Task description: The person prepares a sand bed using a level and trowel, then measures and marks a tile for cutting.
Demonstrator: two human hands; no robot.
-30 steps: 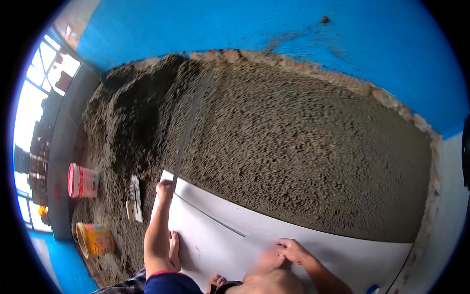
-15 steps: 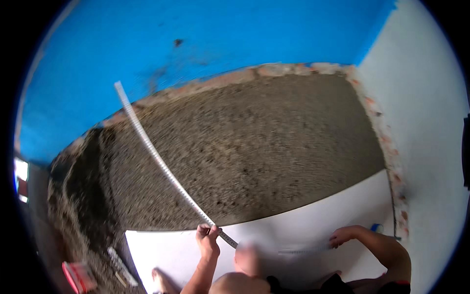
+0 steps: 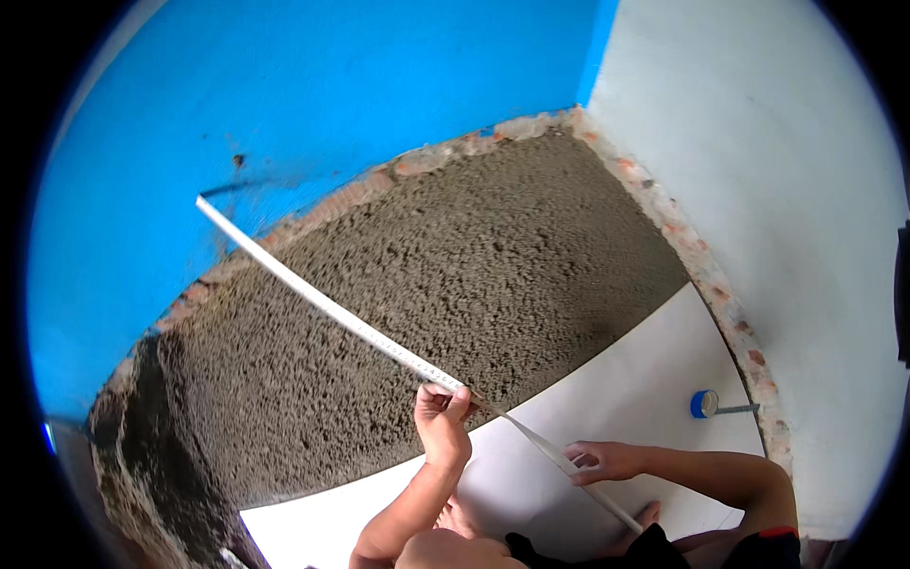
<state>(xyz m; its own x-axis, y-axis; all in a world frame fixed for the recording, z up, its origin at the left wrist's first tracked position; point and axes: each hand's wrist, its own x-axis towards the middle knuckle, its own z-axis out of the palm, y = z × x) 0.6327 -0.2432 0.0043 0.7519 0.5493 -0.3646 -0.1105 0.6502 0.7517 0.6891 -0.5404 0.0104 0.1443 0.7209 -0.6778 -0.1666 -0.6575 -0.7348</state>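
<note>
Left grip (image 3: 443, 417) is pinching the measuring tape (image 3: 327, 304), right grip (image 3: 604, 462) is curling loosely around it; the white strip is slanting over rough grey mortar (image 3: 531, 247) and white board (image 3: 654, 379).

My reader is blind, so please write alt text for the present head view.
The left hand pinches a measuring tape slanting over rough mortar toward a blue wall. The right hand touches it lower down, above a white board.

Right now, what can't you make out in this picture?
Head view: white tape, lower end hidden behind dark clothing.
Head view: its markings toward the far end, too faint to read.
Head view: pale object at lower left, cut off by the bottom edge.
</note>
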